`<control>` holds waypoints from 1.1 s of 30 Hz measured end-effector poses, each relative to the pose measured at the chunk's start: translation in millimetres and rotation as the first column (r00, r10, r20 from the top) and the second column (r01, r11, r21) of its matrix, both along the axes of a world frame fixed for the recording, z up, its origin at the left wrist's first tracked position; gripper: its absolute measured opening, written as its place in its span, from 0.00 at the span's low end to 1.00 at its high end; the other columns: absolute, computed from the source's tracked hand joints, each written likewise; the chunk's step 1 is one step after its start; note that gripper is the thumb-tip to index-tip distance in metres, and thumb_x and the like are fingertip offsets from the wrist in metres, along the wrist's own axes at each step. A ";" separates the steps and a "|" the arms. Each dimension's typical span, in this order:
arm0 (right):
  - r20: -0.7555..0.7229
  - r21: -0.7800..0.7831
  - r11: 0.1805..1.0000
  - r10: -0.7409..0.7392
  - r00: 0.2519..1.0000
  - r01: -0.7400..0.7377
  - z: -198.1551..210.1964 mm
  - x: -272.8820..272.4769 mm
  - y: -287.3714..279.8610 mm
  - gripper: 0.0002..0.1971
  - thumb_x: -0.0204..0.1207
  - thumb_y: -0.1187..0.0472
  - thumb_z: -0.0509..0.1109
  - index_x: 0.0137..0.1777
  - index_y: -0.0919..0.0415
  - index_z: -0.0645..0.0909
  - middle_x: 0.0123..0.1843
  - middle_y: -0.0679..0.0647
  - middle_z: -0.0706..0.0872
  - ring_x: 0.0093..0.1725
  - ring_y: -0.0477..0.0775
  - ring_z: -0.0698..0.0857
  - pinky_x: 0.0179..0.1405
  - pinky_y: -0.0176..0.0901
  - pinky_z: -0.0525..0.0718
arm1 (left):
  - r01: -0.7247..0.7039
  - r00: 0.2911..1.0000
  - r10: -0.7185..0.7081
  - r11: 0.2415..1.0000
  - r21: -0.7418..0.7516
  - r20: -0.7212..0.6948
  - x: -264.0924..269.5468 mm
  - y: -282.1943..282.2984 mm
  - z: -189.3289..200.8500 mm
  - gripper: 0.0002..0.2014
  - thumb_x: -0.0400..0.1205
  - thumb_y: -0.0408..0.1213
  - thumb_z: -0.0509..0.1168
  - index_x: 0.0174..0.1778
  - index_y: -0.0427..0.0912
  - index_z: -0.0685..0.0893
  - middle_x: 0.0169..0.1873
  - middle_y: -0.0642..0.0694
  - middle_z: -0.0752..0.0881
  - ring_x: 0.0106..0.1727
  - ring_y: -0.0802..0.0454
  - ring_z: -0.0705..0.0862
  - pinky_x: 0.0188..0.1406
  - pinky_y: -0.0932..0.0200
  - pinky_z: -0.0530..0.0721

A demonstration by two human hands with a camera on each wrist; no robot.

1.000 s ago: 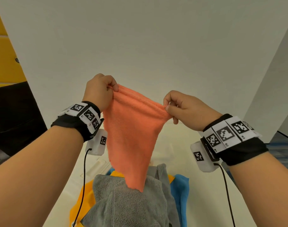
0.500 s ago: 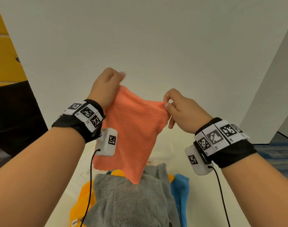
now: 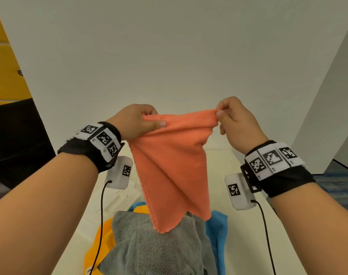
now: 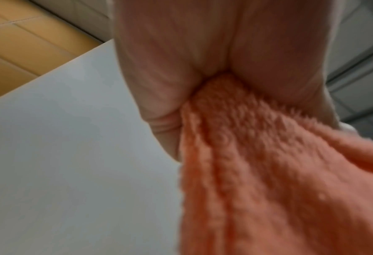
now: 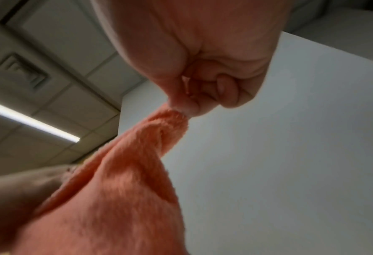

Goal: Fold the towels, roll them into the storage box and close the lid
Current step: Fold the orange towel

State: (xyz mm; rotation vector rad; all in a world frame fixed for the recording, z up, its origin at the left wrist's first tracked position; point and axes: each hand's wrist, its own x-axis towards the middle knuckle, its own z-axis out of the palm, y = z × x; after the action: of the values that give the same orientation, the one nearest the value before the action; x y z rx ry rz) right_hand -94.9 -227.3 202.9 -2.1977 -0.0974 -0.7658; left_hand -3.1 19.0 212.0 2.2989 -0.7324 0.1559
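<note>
An orange towel (image 3: 175, 161) of fuzzy terry hangs in the air, stretched by its top edge and draping in soft folds to a ragged lower tip. Below it on the table lies a heap: a rumpled grey towel (image 3: 155, 249) on top, a yellow towel (image 3: 103, 237) and a blue towel (image 3: 217, 231) under it.
</note>
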 end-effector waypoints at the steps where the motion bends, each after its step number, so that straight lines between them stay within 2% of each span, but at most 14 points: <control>1: 0.006 0.023 0.995 0.102 0.995 -0.102 2.1 -2.5 1.5 0.07 0.84 0.64 0.59 0.47 0.52 0.73 0.36 0.47 0.80 0.32 0.46 0.78 0.37 0.35 0.77 | -0.007 1.000 0.007 0.999 -0.040 0.001 1.3 1.1 0.1 0.13 0.77 0.55 0.70 0.39 0.49 0.83 0.34 0.51 0.83 0.36 0.55 0.81 0.34 0.60 0.75; 3: -0.013 0.044 0.961 0.275 0.961 -0.274 6.4 -7.3 4.0 0.09 0.83 0.67 0.61 0.46 0.53 0.75 0.34 0.45 0.80 0.32 0.44 0.77 0.37 0.32 0.76 | -0.027 1.000 0.027 0.993 -0.117 0.001 4.2 3.8 0.8 0.16 0.79 0.56 0.66 0.38 0.47 0.84 0.34 0.50 0.84 0.36 0.54 0.81 0.35 0.59 0.77; 6: -0.092 0.009 0.933 0.358 0.929 -0.359 10.4 -11.6 8.3 0.08 0.81 0.70 0.63 0.45 0.57 0.78 0.31 0.43 0.80 0.31 0.40 0.78 0.36 0.29 0.76 | -0.035 0.999 0.042 0.984 -0.174 0.035 6.5 2.8 3.6 0.16 0.81 0.56 0.64 0.33 0.51 0.82 0.32 0.54 0.82 0.36 0.58 0.80 0.35 0.60 0.75; 9: -0.178 -0.185 0.937 0.265 0.948 -0.296 10.0 -12.3 14.0 0.05 0.79 0.63 0.66 0.47 0.53 0.82 0.36 0.48 0.84 0.37 0.43 0.82 0.38 0.35 0.79 | -0.045 0.993 0.067 0.974 -0.224 0.093 6.0 -3.1 7.6 0.15 0.82 0.52 0.65 0.32 0.50 0.81 0.31 0.56 0.80 0.35 0.61 0.78 0.34 0.65 0.74; 12: -0.248 -0.513 0.828 0.109 0.962 -0.226 7.9 -9.3 14.9 0.06 0.78 0.55 0.67 0.47 0.56 0.84 0.41 0.48 0.83 0.42 0.49 0.81 0.42 0.41 0.77 | -0.039 0.983 0.084 0.963 -0.265 0.161 7.3 -6.4 9.7 0.15 0.81 0.51 0.67 0.38 0.42 0.84 0.35 0.52 0.82 0.37 0.61 0.78 0.36 0.69 0.76; 14: -0.237 -0.588 0.789 0.044 0.971 -0.179 6.1 -5.4 13.2 0.10 0.79 0.53 0.67 0.47 0.58 0.83 0.44 0.49 0.81 0.44 0.50 0.79 0.45 0.42 0.74 | -0.039 0.978 0.090 0.965 -0.259 0.188 8.7 -6.6 9.3 0.16 0.80 0.51 0.68 0.39 0.40 0.84 0.35 0.50 0.81 0.37 0.60 0.78 0.36 0.69 0.76; 17: -0.176 -0.446 0.888 0.034 0.984 -0.111 3.0 -1.7 10.2 0.07 0.80 0.52 0.66 0.47 0.55 0.80 0.49 0.48 0.79 0.45 0.46 0.79 0.44 0.39 0.72 | -0.032 0.979 0.073 0.977 -0.209 0.192 9.4 -5.1 7.8 0.20 0.80 0.53 0.68 0.38 0.36 0.82 0.31 0.50 0.77 0.33 0.58 0.75 0.30 0.70 0.74; 20: -0.130 -0.266 0.963 -0.002 0.991 -0.033 0.6 -1.0 7.2 0.10 0.80 0.51 0.67 0.44 0.57 0.79 0.43 0.47 0.86 0.43 0.44 0.83 0.42 0.40 0.78 | -0.055 0.978 0.081 0.988 -0.141 0.191 10.5 -1.8 5.2 0.24 0.81 0.55 0.65 0.32 0.36 0.77 0.27 0.48 0.73 0.30 0.56 0.72 0.30 0.62 0.70; 23: -0.128 -0.308 0.951 -0.051 0.991 0.010 0.4 -3.3 4.0 0.12 0.79 0.49 0.68 0.39 0.57 0.78 0.35 0.47 0.87 0.38 0.43 0.86 0.42 0.43 0.81 | -0.138 0.971 0.162 0.980 -0.141 0.178 14.2 4.4 1.0 0.25 0.82 0.55 0.63 0.25 0.44 0.68 0.24 0.51 0.67 0.26 0.56 0.67 0.26 0.61 0.64; 25: -0.141 -0.321 0.947 -0.054 0.989 0.006 -1.0 -3.6 3.7 0.13 0.79 0.49 0.68 0.39 0.57 0.77 0.35 0.48 0.88 0.37 0.42 0.86 0.41 0.43 0.82 | -0.188 0.961 0.209 0.973 -0.131 0.179 16.4 7.3 -2.0 0.25 0.82 0.56 0.62 0.25 0.44 0.66 0.23 0.51 0.68 0.26 0.55 0.67 0.26 0.59 0.65; 27: -0.164 -0.265 0.964 -0.017 0.986 -0.028 -3.9 -1.4 4.6 0.12 0.79 0.50 0.68 0.40 0.57 0.76 0.37 0.50 0.88 0.41 0.49 0.87 0.44 0.47 0.83 | -0.200 0.959 0.219 0.973 -0.118 0.178 17.2 7.3 -5.3 0.25 0.83 0.56 0.60 0.26 0.44 0.66 0.24 0.50 0.68 0.27 0.54 0.68 0.27 0.58 0.65; 30: -0.164 -0.095 0.991 0.080 0.983 -0.096 -8.5 1.8 11.1 0.10 0.77 0.56 0.71 0.39 0.55 0.74 0.38 0.59 0.87 0.42 0.60 0.86 0.47 0.59 0.85 | -0.192 0.963 0.206 0.977 -0.097 0.172 16.9 5.5 -9.4 0.25 0.84 0.56 0.59 0.26 0.43 0.66 0.24 0.50 0.67 0.27 0.54 0.68 0.27 0.59 0.65; 31: -0.135 -0.061 0.994 0.083 0.987 -0.092 -8.6 2.6 12.8 0.10 0.75 0.58 0.73 0.38 0.53 0.74 0.37 0.59 0.86 0.40 0.60 0.86 0.46 0.59 0.85 | -0.189 0.964 0.201 0.978 -0.083 0.171 17.4 5.9 -10.7 0.25 0.84 0.56 0.58 0.27 0.42 0.67 0.24 0.50 0.68 0.27 0.54 0.68 0.27 0.59 0.65; 33: -0.060 -0.027 0.998 0.051 0.997 -0.052 -7.6 3.8 13.0 0.08 0.73 0.60 0.75 0.40 0.51 0.77 0.35 0.54 0.87 0.38 0.53 0.87 0.45 0.51 0.85 | -0.189 0.965 0.195 0.981 -0.052 0.174 18.3 7.8 -12.5 0.26 0.84 0.58 0.56 0.29 0.39 0.70 0.25 0.48 0.70 0.28 0.52 0.70 0.29 0.58 0.67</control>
State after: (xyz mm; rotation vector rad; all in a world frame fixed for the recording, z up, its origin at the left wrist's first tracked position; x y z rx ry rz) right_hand -91.1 -214.2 195.4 -2.2342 -0.1354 -0.6743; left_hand 15.2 26.8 199.4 2.3405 -0.5878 0.4652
